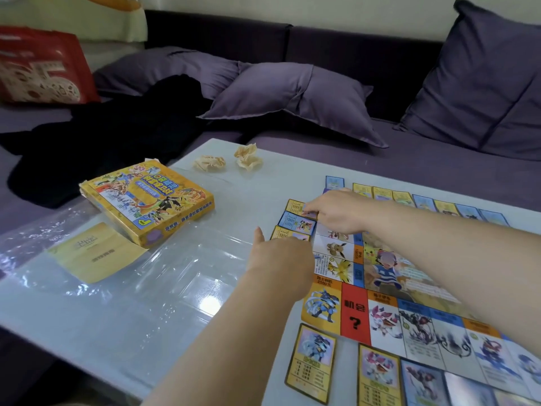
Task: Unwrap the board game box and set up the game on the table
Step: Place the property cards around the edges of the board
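Game board (pixel 380 273) lies flat toward the right end of the table (pixel 175 288), with cards ranged round its edges. The yellow card (pixel 295 206), farthest in the left-edge column, lies with its long axis crosswise, pointing at the board. The right hand (pixel 336 212) is nearer, fingertips on the card's board-side end; whether it pinches or presses cannot be told. The left hand (pixel 281 256) covers the column's nearest card, thumb out, fingers hidden. Judgement: squaring the yellow card against the board comes next.

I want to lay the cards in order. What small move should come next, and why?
Probably continue the card column toward you along the game board: the left hand and right hand touch cards already placed, and none shows beside the Zapdos square.
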